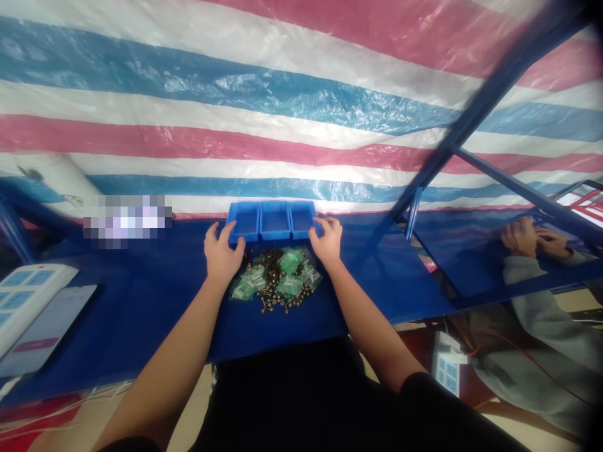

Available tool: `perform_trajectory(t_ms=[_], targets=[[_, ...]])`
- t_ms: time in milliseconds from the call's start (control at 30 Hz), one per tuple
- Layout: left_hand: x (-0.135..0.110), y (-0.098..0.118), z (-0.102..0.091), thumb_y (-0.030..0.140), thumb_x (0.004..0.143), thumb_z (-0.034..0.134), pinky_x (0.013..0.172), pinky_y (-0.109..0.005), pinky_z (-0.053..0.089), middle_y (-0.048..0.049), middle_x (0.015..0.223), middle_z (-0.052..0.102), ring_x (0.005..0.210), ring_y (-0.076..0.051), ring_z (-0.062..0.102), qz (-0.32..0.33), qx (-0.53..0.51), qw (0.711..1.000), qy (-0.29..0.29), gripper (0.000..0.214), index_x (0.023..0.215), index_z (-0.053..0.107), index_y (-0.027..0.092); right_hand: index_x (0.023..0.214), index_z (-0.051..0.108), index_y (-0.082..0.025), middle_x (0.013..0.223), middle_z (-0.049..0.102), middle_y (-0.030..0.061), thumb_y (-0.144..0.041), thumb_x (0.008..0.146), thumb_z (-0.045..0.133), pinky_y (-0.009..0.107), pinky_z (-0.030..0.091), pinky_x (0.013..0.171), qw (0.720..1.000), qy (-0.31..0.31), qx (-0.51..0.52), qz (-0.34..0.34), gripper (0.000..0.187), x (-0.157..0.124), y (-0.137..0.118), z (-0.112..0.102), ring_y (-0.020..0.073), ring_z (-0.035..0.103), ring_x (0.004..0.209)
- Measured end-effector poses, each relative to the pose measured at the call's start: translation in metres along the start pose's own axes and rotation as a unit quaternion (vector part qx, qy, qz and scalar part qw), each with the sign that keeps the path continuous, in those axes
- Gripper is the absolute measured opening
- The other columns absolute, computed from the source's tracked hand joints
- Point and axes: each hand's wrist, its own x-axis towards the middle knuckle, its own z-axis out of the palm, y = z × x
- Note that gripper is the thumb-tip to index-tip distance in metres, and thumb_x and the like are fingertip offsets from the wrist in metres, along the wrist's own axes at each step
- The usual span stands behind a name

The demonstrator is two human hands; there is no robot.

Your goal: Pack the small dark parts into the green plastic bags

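Three blue plastic bins (275,235) stand side by side at the back of the blue table, with nothing visible in them. My left hand (223,254) is at the left bin's front corner, fingers spread and curved. At the right bin's outer side is my right hand (328,239), its thumb and fingers apart; whether either hand touches plastic is hard to tell. Between my forearms lies a pile of brass-coloured screws (271,300), dark small pieces (273,267) that look like screws, and green-tinted clear plastic packets (289,285).
A phone (47,329) and a white power strip (35,289) lie at the left. Blue metal frame bars (452,144) rise at the right, and behind them rest another person's hands (522,237). A striped plastic sheet (264,138) hangs behind the table (155,295).
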Motion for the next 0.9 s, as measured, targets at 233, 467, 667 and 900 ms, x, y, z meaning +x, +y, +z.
perform_trajectory(t_ms=[233,467,667,900], targets=[[0.005,-0.012,0.015,0.046,0.088,0.052,0.106,-0.045,0.041,-0.0092,0.134,0.046,0.120,-0.028,0.054,-0.048,-0.061,0.995,-0.064,0.036,0.117,0.065,0.029,0.101,0.071,-0.017,0.125,0.049,0.0140,-0.032,0.086,0.057,0.039,0.043,0.100,0.997,-0.072,0.031,0.003,0.025,0.002,0.011,0.011,0.0245,0.053,0.112],[0.010,-0.014,0.013,0.045,0.087,0.054,0.107,-0.042,0.041,-0.0076,0.137,0.045,0.125,-0.027,0.050,-0.048,-0.067,0.994,-0.070,0.035,0.116,0.066,0.028,0.099,0.070,-0.016,0.126,0.047,0.0166,-0.035,0.088,0.057,0.036,0.053,0.087,0.996,-0.061,0.071,0.014,0.026,-0.001,0.015,0.020,0.0257,0.053,0.114],[0.010,-0.014,0.015,0.045,0.085,0.056,0.110,-0.043,0.037,-0.0093,0.140,0.042,0.130,-0.029,0.046,-0.051,-0.078,0.992,-0.091,0.042,0.124,0.061,0.029,0.098,0.071,-0.017,0.122,0.050,0.0154,-0.035,0.087,0.059,0.035,0.054,0.084,0.993,-0.050,0.109,-0.007,0.024,0.003,0.024,0.023,0.0239,0.056,0.108],[0.001,0.007,-0.010,0.043,0.081,0.062,0.114,-0.055,0.020,-0.0201,0.152,0.021,0.142,-0.039,0.021,-0.015,-0.034,0.999,0.026,0.073,0.144,0.037,0.016,0.104,0.069,-0.020,0.121,0.052,0.0136,-0.036,0.086,0.061,0.047,0.043,0.099,0.997,0.020,0.056,-0.047,0.025,0.000,0.005,0.003,0.0277,0.049,0.116]])
